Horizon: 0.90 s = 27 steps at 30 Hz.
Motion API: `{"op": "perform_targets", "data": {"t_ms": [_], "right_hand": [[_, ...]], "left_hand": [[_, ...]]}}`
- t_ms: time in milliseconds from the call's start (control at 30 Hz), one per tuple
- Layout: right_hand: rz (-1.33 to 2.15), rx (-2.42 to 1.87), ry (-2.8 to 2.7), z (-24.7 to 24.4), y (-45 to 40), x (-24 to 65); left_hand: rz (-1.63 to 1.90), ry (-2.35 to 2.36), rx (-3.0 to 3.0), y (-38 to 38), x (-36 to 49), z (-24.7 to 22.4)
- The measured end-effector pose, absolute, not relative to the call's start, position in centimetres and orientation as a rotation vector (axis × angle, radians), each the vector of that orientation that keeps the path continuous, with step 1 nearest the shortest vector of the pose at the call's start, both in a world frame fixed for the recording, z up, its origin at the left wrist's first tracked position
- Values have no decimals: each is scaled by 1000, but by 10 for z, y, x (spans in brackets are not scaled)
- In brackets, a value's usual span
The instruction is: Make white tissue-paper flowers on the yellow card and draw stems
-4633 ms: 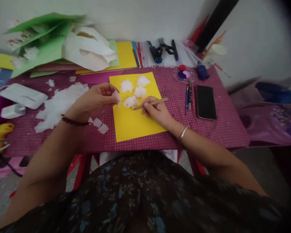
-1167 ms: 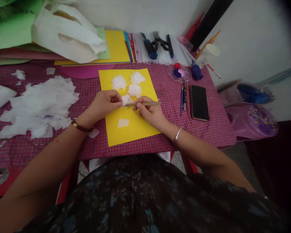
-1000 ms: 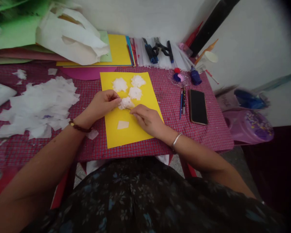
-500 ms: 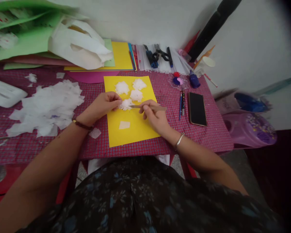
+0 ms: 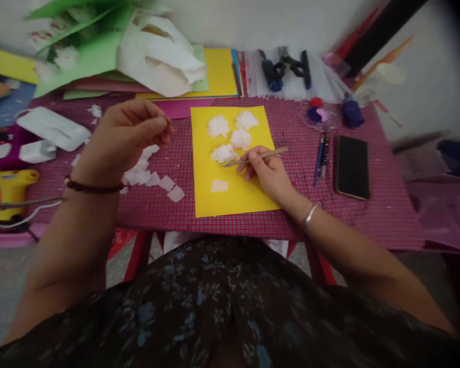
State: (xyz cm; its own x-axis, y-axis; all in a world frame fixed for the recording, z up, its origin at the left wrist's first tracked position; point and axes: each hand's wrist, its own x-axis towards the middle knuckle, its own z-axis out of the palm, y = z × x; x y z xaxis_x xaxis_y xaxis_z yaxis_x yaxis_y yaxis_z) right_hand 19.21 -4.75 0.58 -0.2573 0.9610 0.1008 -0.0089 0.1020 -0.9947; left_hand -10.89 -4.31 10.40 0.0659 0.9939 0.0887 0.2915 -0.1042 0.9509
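Left hand (image 5: 124,134) now off lowest white tuft (image 5: 223,153), above paper scraps (image 5: 141,174), fingertips together, any hold unclear. Tuft lies on yellow sheet (image 5: 245,197), near desk's (image 5: 168,220) front edge. Right hand (image 5: 267,171) clamped on wooden stick (image 5: 279,152).

Stick (image 5: 278,152): light wood, tapered, held slanting in right grip (image 5: 270,174); narrow end to left, by lower edge of nearest tuft. Yellow sheet (image 5: 237,202): flat on bench (image 5: 168,217). Four white tufts (image 5: 217,125): ruffled, clustered on sheet's far half. Pale four-sided piece (image 5: 219,186): flat on sheet, nearer wearer. White pieces (image 5: 141,174): thin, overlapping, left of sheet, partly hidden by raised left grip (image 5: 128,133); fingers pinched, contents unclear.
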Motion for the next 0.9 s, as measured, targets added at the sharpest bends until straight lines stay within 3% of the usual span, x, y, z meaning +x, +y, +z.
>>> {"op": "perform_targets", "data": {"t_ms": [133, 300, 467, 667, 900], "right_hand": [[1325, -1003, -1487, 6, -47, 192], [1314, -999, -1482, 4, -47, 191], [1283, -1002, -1457, 5, -45, 193], [1294, -986, -1471, 4, -41, 193], [1317, -952, -1490, 2, -42, 186]], "left_hand": [[523, 1518, 1679, -86, -135, 89], [286, 1546, 1850, -110, -135, 53], [127, 1494, 1918, -96, -131, 46], [249, 1425, 1715, -90, -134, 55], [626, 1389, 1623, -63, -107, 110]]}}
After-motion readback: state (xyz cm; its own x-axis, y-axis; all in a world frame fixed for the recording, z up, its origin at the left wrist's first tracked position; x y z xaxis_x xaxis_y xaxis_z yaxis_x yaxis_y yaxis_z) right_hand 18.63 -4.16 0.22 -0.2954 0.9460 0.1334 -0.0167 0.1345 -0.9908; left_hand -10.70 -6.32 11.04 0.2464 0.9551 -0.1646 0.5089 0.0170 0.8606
